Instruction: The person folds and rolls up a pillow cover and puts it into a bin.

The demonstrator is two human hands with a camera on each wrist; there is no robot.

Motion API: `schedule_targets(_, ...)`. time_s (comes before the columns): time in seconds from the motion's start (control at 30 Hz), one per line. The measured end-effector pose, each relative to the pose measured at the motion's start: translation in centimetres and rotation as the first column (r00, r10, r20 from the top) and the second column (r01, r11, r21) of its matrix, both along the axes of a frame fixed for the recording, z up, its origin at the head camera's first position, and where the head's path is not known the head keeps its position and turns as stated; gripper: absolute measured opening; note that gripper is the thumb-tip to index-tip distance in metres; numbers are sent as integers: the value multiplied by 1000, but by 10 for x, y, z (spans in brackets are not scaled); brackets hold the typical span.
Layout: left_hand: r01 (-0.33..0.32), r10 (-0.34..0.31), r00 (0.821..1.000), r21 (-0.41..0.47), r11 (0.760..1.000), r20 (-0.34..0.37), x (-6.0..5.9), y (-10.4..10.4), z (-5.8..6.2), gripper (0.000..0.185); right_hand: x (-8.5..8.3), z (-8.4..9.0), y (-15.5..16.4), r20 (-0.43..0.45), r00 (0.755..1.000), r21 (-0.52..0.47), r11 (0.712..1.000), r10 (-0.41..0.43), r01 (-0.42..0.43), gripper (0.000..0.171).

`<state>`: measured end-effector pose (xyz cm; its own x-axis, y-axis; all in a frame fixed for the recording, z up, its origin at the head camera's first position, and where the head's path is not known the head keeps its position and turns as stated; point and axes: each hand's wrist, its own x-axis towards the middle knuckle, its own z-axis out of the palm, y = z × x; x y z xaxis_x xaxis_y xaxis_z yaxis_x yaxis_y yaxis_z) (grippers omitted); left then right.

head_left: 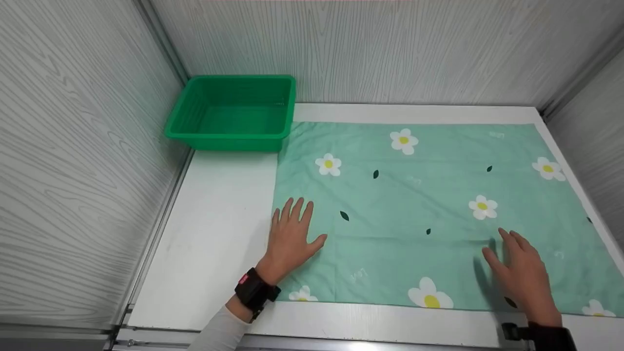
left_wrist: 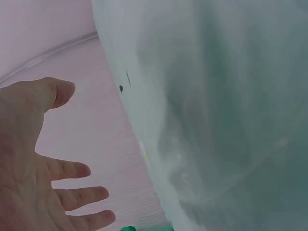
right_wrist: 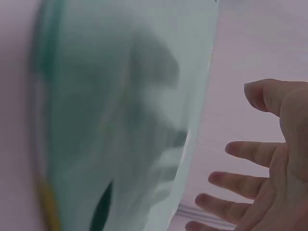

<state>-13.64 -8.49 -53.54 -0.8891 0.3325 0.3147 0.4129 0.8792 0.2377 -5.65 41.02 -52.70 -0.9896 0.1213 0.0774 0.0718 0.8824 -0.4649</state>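
A mint-green cloth (head_left: 390, 200) printed with daisies and dark leaves lies spread flat, lightly creased. Over its left edge is my left hand (head_left: 290, 241), palm down with straight, spread fingers; it holds nothing. Near the cloth's front right, my right hand (head_left: 524, 268) hovers above the fabric, its shadow falling to the left. Its fingers are extended and hold nothing. In the left wrist view, the left hand (left_wrist: 43, 163) appears raised off the cloth (left_wrist: 231, 96). The right wrist view shows the right hand (right_wrist: 274, 168) apart from the cloth (right_wrist: 96, 115) too.
A green plastic basin (head_left: 229, 143), with nothing inside, stands at the back left, close to the cloth's corner. The white tabletop (head_left: 214, 219) shows left of the cloth. Wood-grain panels (head_left: 341, 53) enclose the back and both sides. A metal rail runs along the front edge.
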Motion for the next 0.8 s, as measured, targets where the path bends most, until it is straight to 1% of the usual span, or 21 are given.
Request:
schedule_targets(0.1,65,-65,998,-18,998,1,12,-9,-5,74,16,-6,16,8,1000,-14,1000,15,-15,61)
schedule_targets(0.17,114,-113,993,-44,992,29,18,-15,-6,75,25,-9,27,-6,999,-1,999,33,-33,56)
schedule_targets(0.23,160,-156,985,-57,985,79,24,-21,-6,77,34,-11,39,-9,999,3,999,49,-49,56)
schedule_targets(0.3,200,-190,972,-64,978,139,31,-27,-5,80,43,-13,49,13,998,-7,998,58,-58,59)
schedule_targets(0.4,242,-225,949,-52,969,218,38,-34,0,83,47,-16,63,38,996,-25,997,78,-77,63)
schedule_targets(0.47,273,-253,933,-46,961,257,43,-38,2,85,50,-19,71,35,995,-21,995,95,-94,65)
schedule_targets(0.53,307,-282,917,-47,951,283,48,-41,3,84,53,-22,80,22,993,3,993,115,-115,69)
schedule_targets(0.6,344,-313,901,-59,937,300,51,-41,2,83,56,-23,88,36,993,44,992,115,-117,73)
schedule_targets(0.7,392,-351,878,-67,918,325,54,-40,0,78,56,-19,102,111,990,106,990,83,-94,77)
schedule_targets(0.8,427,-380,858,-70,902,345,59,-37,-2,73,56,-18,113,186,981,124,989,52,-76,77)
